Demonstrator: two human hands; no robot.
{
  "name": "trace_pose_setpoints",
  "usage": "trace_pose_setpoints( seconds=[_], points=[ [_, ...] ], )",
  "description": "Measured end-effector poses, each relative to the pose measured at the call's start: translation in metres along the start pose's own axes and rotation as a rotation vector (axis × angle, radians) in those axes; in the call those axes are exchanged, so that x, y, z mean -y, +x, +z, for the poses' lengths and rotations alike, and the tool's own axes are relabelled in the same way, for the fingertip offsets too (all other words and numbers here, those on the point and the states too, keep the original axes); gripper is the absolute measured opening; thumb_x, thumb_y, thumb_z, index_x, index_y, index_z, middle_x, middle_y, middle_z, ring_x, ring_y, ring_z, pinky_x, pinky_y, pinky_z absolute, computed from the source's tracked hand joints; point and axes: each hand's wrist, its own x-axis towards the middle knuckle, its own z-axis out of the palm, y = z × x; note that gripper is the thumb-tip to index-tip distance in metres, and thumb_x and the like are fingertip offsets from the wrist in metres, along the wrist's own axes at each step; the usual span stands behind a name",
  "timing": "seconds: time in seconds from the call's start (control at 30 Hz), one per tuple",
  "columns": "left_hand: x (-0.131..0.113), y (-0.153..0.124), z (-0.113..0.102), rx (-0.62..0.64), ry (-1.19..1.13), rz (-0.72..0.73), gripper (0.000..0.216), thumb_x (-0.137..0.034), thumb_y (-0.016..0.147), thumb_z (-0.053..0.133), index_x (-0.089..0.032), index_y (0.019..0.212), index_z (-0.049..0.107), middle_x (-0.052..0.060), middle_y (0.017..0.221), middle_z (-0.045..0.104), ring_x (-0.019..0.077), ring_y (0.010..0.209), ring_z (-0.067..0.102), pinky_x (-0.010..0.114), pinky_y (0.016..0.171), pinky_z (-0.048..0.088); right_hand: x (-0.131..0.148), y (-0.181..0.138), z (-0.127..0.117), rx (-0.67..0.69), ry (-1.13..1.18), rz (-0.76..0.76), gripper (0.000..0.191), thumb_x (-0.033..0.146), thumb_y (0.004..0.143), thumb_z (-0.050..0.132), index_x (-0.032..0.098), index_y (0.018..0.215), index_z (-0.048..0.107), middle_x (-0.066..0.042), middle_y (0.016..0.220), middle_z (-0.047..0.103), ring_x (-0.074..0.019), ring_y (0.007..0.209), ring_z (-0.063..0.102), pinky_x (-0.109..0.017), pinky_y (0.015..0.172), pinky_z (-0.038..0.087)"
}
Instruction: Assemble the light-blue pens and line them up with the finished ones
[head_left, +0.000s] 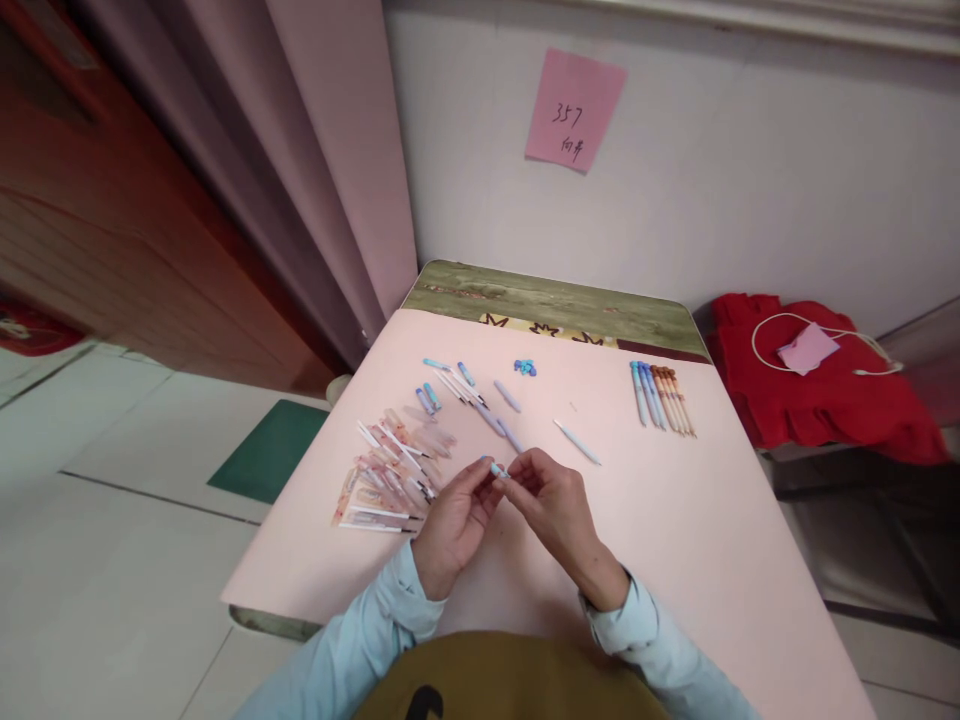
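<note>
Close to the middle of the table, my left hand (455, 520) and my right hand (556, 502) meet, fingertips pinched on a small light-blue pen part (499, 469). Fingers partly cover it, so its full shape is hidden. Just beyond lie lavender pen barrels (508, 396), white refills (454, 387) and short blue pen pieces (429, 398). A pale blue pen barrel with a white tip (577, 442) rests right of my right hand. Left of my left hand spreads a loose pile of pinkish clear pen parts and refills (386, 475).
A row of blue and brown pens (660, 397) lies at the table's right. Small blue pieces (525, 368) sit in a heap near the back. The pale sheet (675, 560) covers most of the table. Beside it, red cloth (810, 400) carries a white cable (765, 320).
</note>
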Motion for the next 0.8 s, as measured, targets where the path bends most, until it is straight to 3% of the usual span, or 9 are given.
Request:
trace_pose_setpoints(
  seconds=[0.1,0.23,0.43,0.63,0.8],
  points=[
    [-0.006,-0.001,0.001,-0.047,-0.040,-0.033,0.006,-0.004,0.083,0.063,-0.009,0.080,0.065,0.005,0.076,0.068,0.0109,0.067,0.065,0.020,0.064,0.057,-0.006,0.017,-0.005,-0.017,-0.052,-0.069,0.020,0.039,0.084,0.065,0.020,0.077,0.064,0.002,0.063,0.064,-0.0115,0.054,0.056,-0.021,0.053,0.043],
    [-0.014,-0.007,0.005,-0.078,-0.045,-0.067,0.009,-0.004,0.086,0.057,-0.007,0.083,0.065,0.007,0.076,0.068,0.0110,0.064,0.065,0.020,0.060,0.057,-0.022,0.071,-0.006,-0.089,-0.449,-0.213,0.015,0.031,0.088,0.060,0.021,0.086,0.071,-0.003,0.080,0.070,-0.0150,0.071,0.062,-0.024,0.067,0.044],
    [-0.022,-0.014,0.003,-0.093,-0.063,-0.063,0.010,-0.003,0.086,0.057,-0.006,0.082,0.066,0.008,0.075,0.068,0.0113,0.062,0.066,0.020,0.060,0.059,-0.035,0.146,0.021,0.104,-0.920,-0.236,0.025,0.027,0.095,0.048,0.023,0.105,0.071,-0.008,0.105,0.067,-0.0185,0.096,0.060,-0.026,0.072,0.041],
    [-0.035,-0.015,0.000,-0.108,-0.124,-0.013,0.012,-0.002,0.087,0.056,-0.005,0.081,0.066,0.009,0.075,0.068,0.0122,0.064,0.067,0.020,0.059,0.059,-0.033,0.161,0.041,0.205,-0.955,-0.312,0.028,0.023,0.095,0.046,0.016,0.094,0.073,-0.013,0.098,0.067,-0.0211,0.096,0.058,-0.030,0.079,0.038],
    [-0.041,-0.014,0.004,-0.091,-0.129,0.009,0.012,-0.002,0.087,0.055,-0.006,0.082,0.065,0.009,0.076,0.068,0.0128,0.067,0.067,0.021,0.060,0.059,-0.024,0.143,0.030,0.121,-0.916,-0.320,0.027,0.021,0.095,0.044,0.011,0.098,0.069,-0.015,0.098,0.067,-0.0228,0.096,0.058,-0.032,0.083,0.039]
  ],
)
